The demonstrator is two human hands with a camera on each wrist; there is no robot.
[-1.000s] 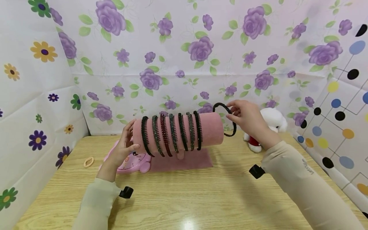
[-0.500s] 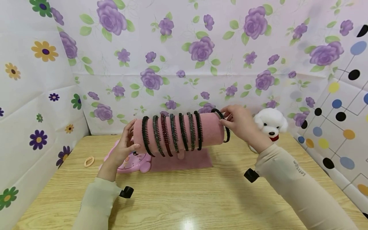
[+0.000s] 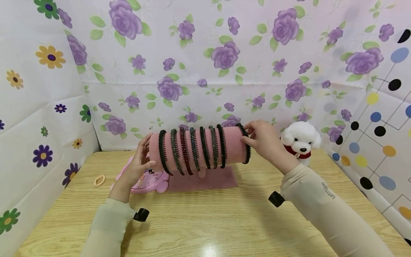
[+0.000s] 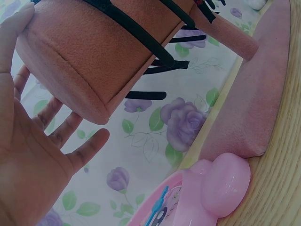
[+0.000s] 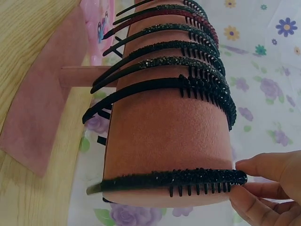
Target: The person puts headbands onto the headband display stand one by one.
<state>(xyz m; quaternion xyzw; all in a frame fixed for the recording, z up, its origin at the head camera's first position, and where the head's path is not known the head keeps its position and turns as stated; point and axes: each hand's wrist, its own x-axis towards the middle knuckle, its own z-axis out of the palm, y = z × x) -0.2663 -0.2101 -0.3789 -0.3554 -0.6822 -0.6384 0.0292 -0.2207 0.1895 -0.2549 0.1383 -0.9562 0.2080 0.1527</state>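
Observation:
A pink plush headband stand (image 3: 233, 146), a horizontal roll on a post with a flat base, bears several toothed headbands (image 3: 203, 147), black, grey, blue-grey and dark red. My left hand (image 3: 137, 162) holds the roll's left end, thumb on the front and fingers spread behind it. At the right end my right hand (image 3: 264, 142) pinches a black beaded headband (image 5: 188, 177) by its upper part, between thumb and fingers. This headband sits around the roll near its end, apart from the others, teeth towards the right end in the right wrist view.
A pink clock-like toy (image 3: 151, 182) lies behind my left forearm, beside the stand's base. At the left sits a small tan ring (image 3: 99, 181). A white plush dog (image 3: 302, 139) stands behind my right hand. Patterned cloth walls (image 3: 205, 71) border the wooden table (image 3: 205, 217).
My right hand has moved left, bringing the black headband from beside the roll's right end onto it. More of the plush dog shows. My left hand keeps its place on the roll.

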